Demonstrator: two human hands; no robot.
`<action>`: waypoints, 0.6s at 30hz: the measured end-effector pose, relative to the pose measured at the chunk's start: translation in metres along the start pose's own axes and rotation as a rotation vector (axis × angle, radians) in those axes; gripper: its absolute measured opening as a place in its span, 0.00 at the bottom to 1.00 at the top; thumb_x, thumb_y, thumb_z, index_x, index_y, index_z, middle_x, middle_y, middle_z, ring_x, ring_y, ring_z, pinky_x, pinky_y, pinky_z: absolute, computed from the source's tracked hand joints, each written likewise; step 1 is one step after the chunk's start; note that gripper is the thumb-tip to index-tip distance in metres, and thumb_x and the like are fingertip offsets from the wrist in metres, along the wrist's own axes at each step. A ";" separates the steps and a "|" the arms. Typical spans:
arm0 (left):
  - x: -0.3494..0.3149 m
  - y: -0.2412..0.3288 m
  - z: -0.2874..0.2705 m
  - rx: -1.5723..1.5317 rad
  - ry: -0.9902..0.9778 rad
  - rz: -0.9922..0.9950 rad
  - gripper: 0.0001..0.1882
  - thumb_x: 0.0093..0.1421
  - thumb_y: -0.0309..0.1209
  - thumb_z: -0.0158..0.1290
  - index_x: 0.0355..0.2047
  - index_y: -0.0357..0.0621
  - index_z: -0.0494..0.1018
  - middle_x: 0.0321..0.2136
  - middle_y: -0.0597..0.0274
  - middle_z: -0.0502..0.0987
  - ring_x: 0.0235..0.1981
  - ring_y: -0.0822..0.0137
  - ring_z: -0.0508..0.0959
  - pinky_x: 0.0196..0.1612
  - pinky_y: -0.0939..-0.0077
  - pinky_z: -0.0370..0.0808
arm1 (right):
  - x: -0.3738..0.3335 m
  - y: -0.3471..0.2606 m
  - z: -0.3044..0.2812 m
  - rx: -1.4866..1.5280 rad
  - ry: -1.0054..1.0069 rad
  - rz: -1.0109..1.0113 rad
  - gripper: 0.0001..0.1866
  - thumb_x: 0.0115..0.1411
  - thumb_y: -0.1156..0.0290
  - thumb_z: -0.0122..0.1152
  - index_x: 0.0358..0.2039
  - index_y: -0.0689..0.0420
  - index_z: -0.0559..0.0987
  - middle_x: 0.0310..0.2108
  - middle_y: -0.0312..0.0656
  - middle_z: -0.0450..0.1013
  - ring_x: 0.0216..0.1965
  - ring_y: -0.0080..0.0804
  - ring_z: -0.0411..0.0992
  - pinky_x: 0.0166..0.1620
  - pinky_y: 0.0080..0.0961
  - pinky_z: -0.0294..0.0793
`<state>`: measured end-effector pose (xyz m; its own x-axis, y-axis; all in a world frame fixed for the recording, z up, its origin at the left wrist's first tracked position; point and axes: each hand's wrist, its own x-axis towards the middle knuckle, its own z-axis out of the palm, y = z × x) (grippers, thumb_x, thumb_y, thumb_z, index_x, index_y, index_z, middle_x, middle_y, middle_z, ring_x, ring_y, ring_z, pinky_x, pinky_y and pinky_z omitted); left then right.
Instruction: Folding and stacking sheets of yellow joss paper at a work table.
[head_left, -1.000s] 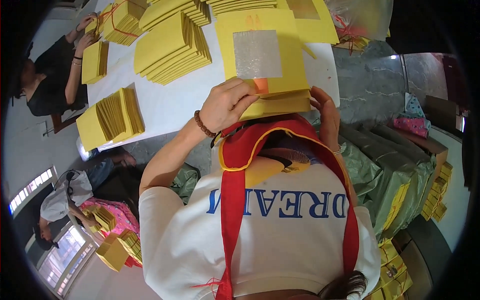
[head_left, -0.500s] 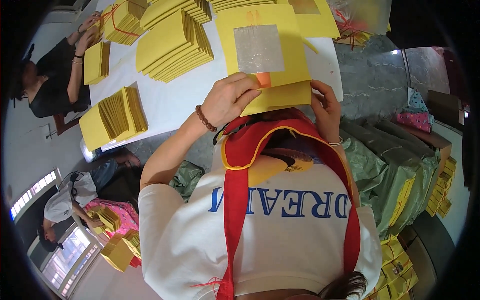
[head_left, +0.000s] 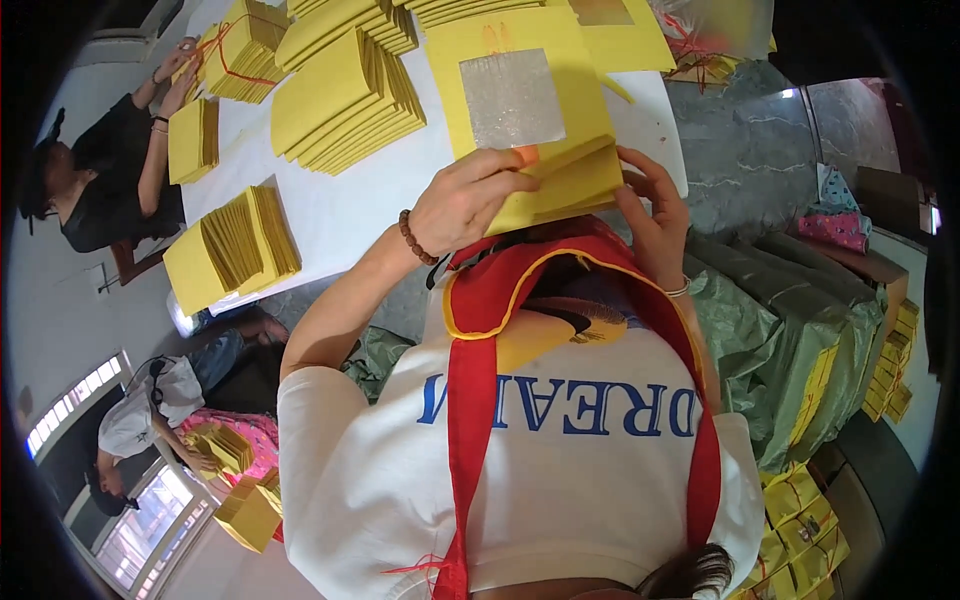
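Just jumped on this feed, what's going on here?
The person's left hand pinches the yellow paper just below its silver square; the right hand is at the right edge of the near flap. Yellow stacks sit to the left on the white table. At far left, a co-worker's hands work by a red-tied stack.

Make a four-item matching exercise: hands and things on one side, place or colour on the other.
1. Silvery square
2. Left hand
3. Right hand
4. Apron

A. Red with yellow edging
B. At the right edge of the folded yellow sheet
C. Flat on the yellow sheet, beyond both hands
D. Just past the brown beaded bracelet

Pairs: 1-C, 2-D, 3-B, 4-A
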<state>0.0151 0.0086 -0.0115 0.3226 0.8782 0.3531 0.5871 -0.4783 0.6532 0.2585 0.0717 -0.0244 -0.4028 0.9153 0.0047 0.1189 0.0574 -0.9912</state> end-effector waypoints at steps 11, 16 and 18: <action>0.003 0.013 0.001 0.042 0.015 -0.108 0.11 0.52 0.28 0.57 0.35 0.40 0.72 0.33 0.54 0.73 0.34 0.56 0.74 0.37 0.70 0.72 | 0.023 -0.018 0.016 0.372 0.032 0.089 0.25 0.56 0.79 0.54 0.56 0.56 0.65 0.49 0.38 0.67 0.37 0.23 0.71 0.41 0.17 0.71; -0.003 0.008 -0.001 -0.196 0.011 -0.456 0.08 0.57 0.29 0.54 0.35 0.38 0.73 0.28 0.56 0.75 0.28 0.61 0.75 0.34 0.72 0.73 | 0.036 -0.016 0.011 0.439 0.066 0.127 0.23 0.59 0.78 0.52 0.55 0.57 0.66 0.49 0.38 0.67 0.37 0.23 0.71 0.42 0.19 0.71; -0.004 0.005 -0.001 -0.304 0.084 -0.539 0.09 0.59 0.30 0.52 0.36 0.36 0.74 0.27 0.56 0.76 0.26 0.66 0.75 0.32 0.76 0.72 | 0.037 -0.010 0.006 0.416 0.077 0.117 0.22 0.59 0.78 0.51 0.55 0.57 0.66 0.49 0.38 0.67 0.37 0.23 0.72 0.42 0.20 0.71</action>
<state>0.0166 0.0026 -0.0089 -0.0271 0.9990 -0.0357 0.4091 0.0437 0.9114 0.2370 0.1022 -0.0150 -0.3376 0.9340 -0.1169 -0.2218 -0.1996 -0.9544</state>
